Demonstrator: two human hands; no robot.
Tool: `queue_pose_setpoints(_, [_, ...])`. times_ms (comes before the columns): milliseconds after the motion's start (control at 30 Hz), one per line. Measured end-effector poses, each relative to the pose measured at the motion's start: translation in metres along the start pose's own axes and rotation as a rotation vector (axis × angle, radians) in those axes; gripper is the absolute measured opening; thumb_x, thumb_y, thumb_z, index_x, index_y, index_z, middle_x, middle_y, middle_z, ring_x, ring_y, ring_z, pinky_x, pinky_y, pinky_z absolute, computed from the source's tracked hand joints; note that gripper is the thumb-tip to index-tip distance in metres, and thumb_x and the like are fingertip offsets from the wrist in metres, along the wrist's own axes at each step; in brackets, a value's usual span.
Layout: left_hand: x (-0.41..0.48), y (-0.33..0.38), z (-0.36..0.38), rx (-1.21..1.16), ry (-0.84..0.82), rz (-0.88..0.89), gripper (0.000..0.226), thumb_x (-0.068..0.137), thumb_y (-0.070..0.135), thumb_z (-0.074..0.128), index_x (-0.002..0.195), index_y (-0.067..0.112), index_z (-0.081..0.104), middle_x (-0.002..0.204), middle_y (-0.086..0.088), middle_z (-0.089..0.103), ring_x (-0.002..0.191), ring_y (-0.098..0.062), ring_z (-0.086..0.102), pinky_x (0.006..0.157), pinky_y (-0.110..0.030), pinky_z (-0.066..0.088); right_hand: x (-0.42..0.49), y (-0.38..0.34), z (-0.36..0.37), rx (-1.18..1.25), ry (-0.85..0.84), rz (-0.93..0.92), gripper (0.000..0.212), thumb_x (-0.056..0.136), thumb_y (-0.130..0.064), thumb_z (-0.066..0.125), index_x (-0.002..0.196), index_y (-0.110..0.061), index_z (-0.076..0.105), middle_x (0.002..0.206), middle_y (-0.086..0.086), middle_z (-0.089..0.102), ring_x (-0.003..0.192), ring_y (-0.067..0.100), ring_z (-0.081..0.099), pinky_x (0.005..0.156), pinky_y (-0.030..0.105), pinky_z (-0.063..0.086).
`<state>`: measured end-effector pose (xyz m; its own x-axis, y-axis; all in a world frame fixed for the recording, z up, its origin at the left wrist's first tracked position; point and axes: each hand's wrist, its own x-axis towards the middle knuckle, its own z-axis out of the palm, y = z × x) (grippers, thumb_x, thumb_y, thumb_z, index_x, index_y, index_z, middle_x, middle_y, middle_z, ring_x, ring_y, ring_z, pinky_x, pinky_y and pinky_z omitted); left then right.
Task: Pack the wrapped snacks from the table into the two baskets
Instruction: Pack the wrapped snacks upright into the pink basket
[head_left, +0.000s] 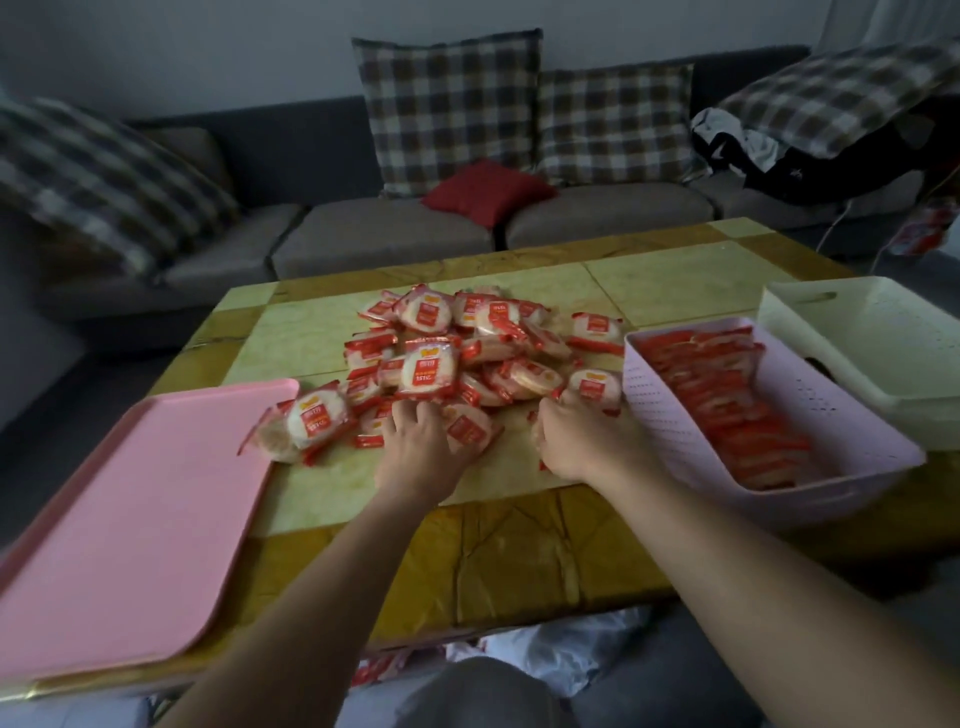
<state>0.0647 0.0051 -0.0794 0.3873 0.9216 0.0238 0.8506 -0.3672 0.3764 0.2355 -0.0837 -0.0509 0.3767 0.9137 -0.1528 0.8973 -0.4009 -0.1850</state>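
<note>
Red-and-white wrappers each carry a red panel with a yellow mark above it, but the print is too blurred for you to read. The wrapped snacks (457, 358) lie heaped in the middle of the table (675, 280), and more stand in rows inside the pink basket (670, 410) at your right. A cream basket (841, 322) sits just behind it. Your left hand (415, 447) lies on packets at the pile's near edge, fingers spread and fairly straight. Your right hand (576, 436) curls its fingers over packets beside the pink basket; whether it grips one cannot be told. A pink tray (130, 519) lies at your left, just beside the pile. Beyond the table stands a grey sofa (395, 228) with plaid cushions (447, 109) and a red cushion (485, 189).
</note>
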Motion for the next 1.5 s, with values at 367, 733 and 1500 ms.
queue_pose_setpoints(367, [0.022,-0.003,-0.023,-0.176,-0.138,-0.050,0.053,0.076,0.034,0.085,0.117,0.016,0.055,0.109,-0.001,0.067,0.100,-0.022,0.066,0.086,-0.040,0.059,0.018,0.017,-0.021,0.059,-0.237,-0.031,0.074,0.066,-0.063,0.086,0.119,-0.017,0.063,0.107,-0.003,0.067,0.098,0.019,0.063,0.081,0.032,0.052])
queue_pose_setpoints(733, [0.088,-0.004,-0.051,-0.661,-0.146,-0.202,0.046,0.077,0.024,0.084,0.113,0.011,0.058,0.099,-0.001,0.067,0.079,-0.010,0.066,0.057,-0.022,0.056,0.095,0.011,-0.022,0.632,-0.021,-0.009,0.052,0.093,-0.060,0.058,0.126,-0.020,0.065,0.125,0.002,0.067,0.116,0.025,0.062,0.100,0.040,0.049])
queue_pose_setpoints(1500, [0.055,-0.006,-0.023,-1.212,-0.316,-0.294,0.044,0.076,0.014,0.085,0.114,0.002,0.067,0.103,-0.017,0.076,0.094,-0.036,0.074,0.084,-0.060,0.058,0.081,0.012,-0.014,0.558,-0.198,-0.074,0.124,0.062,-0.055,0.091,0.161,-0.027,0.021,0.164,0.001,0.033,0.148,0.023,0.035,0.116,0.038,0.033])
